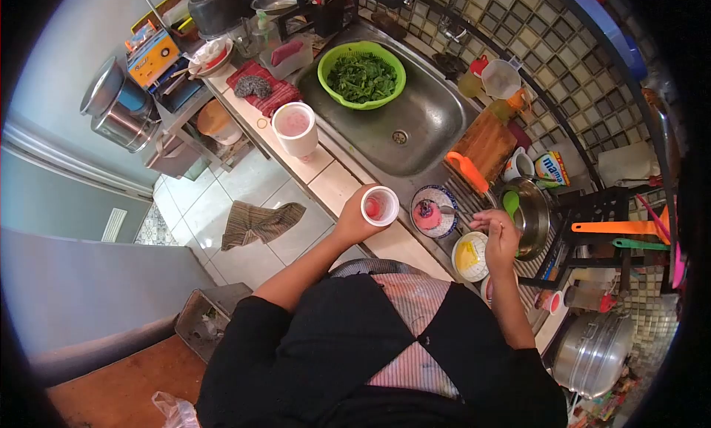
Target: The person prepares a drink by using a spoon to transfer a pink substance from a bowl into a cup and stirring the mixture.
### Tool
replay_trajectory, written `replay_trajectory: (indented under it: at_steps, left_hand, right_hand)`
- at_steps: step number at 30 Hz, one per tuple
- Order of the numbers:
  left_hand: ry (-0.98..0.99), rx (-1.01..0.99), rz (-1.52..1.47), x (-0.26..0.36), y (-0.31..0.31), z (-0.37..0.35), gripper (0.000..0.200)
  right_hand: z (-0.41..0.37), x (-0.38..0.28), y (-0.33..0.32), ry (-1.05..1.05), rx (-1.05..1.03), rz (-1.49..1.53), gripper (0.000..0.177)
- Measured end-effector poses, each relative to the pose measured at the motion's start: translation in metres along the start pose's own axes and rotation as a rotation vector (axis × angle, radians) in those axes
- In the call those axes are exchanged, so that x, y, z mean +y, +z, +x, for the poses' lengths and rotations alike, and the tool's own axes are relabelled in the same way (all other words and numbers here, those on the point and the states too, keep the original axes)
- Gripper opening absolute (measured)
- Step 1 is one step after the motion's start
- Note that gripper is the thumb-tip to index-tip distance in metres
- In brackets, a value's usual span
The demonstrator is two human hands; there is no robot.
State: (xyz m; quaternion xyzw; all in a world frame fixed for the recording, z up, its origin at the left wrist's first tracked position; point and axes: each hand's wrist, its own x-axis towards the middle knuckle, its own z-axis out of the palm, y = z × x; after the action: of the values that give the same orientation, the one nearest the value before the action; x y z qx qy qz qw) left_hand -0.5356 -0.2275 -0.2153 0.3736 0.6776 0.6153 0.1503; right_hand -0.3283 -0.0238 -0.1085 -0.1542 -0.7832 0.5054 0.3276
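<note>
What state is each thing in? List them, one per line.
Held cup, uncovered
Left hand, gripping the cup
Right hand, loosely curled
Green colander, filled with leaves
Sink drain, uncovered
Floor cloth, crumpled
Yellow-filled bowl, uncovered
Steel pan, uncovered
Tall container, upright

A striped cloth (259,224) lies on the tiled floor (241,177).

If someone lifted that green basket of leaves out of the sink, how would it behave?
The green basket is probably light for its size, since the leaves look loose and thin. Its plastic-looking rim might flex slightly. Being wide, it seems unlikely to tip, though tilting could spill leaves.
</note>
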Motion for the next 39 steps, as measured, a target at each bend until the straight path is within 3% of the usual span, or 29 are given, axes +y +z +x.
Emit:
replay_trajectory:
  at_steps: [9, 14, 17, 21, 26, 30, 36, 39]
  left_hand:
    - [-0.015, -0.009, -0.002, 0.003, -0.001, 0.001, 0.058]
    - [-0.012, 0.002, 0.030, 0.003, 0.000, 0.001, 0.059]
    - [-0.020, 0.010, 0.036, 0.001, 0.001, 0.001, 0.059]
    - [-0.044, -0.004, 0.020, 0.002, 0.000, 0.000, 0.058]
    - [-0.031, -0.019, 0.003, 0.004, 0.000, 0.001, 0.057]
    - [-0.010, 0.011, 0.023, 0.004, 0.001, 0.002, 0.058]
    - [-0.002, 0.015, 0.048, -0.002, 0.001, 0.000, 0.058]
    - [-0.003, 0.011, 0.054, 0.001, 0.001, 0.001, 0.058]
  right_hand:
    - [-0.014, 0.008, 0.015, -0.010, -0.143, -0.033, 0.033]
    - [-0.003, 0.009, 0.016, -0.180, -0.104, -0.157, 0.031]
    - [-0.003, 0.003, 0.009, -0.010, -0.129, -0.020, 0.031]
    - [-0.007, 0.002, 0.011, 0.017, -0.236, -0.065, 0.029]
    - [-0.009, 0.010, 0.020, -0.210, -0.300, -0.256, 0.014]
    - [-0.008, 0.011, 0.025, -0.354, -0.326, -0.429, 0.012]
    - [-0.005, 0.005, 0.014, -0.234, -0.261, -0.332, 0.012]
    - [-0.006, 0.005, 0.011, -0.171, -0.343, -0.289, 0.013]
